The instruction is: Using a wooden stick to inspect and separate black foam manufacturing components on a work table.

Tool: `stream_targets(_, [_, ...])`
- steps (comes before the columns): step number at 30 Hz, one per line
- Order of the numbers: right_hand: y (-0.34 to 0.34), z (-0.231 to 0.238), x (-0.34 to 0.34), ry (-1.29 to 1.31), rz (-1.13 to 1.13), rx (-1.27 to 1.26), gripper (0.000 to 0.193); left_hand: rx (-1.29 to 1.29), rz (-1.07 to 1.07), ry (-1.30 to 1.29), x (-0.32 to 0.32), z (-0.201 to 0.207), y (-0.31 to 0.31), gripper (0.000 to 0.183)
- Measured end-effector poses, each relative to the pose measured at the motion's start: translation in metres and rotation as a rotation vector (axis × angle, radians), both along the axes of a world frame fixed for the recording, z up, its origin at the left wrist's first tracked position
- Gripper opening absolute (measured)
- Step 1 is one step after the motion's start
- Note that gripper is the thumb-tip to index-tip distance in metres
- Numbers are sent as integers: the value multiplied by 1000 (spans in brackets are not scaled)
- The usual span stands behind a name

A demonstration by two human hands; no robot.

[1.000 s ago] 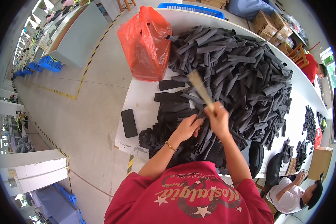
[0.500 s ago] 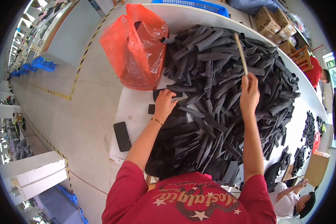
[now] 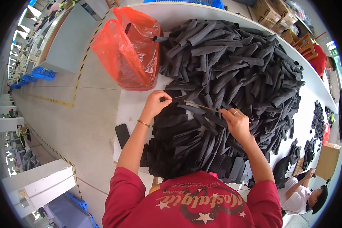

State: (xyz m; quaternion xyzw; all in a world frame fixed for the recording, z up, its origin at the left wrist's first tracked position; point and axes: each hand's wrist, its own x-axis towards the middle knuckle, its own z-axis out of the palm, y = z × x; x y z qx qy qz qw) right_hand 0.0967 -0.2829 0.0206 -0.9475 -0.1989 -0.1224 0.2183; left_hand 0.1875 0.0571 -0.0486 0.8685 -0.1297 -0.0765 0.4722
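In my right hand (image 3: 237, 123) is a thin, pale brown stick (image 3: 203, 106), its far end pointing left toward my left hand. My left hand (image 3: 155, 104) has thumb and fingertips pinched at the edge of a black fabric piece (image 3: 173, 93) near the table's left side. A large heap of dark grey, tube-like fabric pieces (image 3: 235, 60) spreads beyond and to the right of both hands. Closer to my body, flatter black fabric pieces (image 3: 174, 140) lie in overlapping rows.
A red plastic bag (image 3: 135, 57) stands at the table's far left. On the left edge of the white table (image 3: 131, 102) lies a black phone (image 3: 122, 135). Beyond the far edge is a blue crate (image 3: 193, 3). Two other people sit at the right, one in white (image 3: 294, 197).
My right hand has come down and toward me, swinging the stick from upright to nearly level, pointing left. My left hand has shifted slightly left, its fingers now pinched.
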Motion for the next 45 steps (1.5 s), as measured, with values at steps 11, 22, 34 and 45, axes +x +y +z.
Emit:
stream_targets(11, [54,12,-45,5,114,57,29,-108,-315,-139,-64,73,-39,11])
stream_targets(22, [56,33,-95,152,71,190,30,-140,-259,-32,-100,105,-27,12])
stream_targets(34, [112,-7,-138,573,-44,818,28,-1433,278,467,-170,65,-61,43])
stream_targets(45, [136,-20,-190,485,-252,557,9,-1432,848,432,-172,74,-78,26])
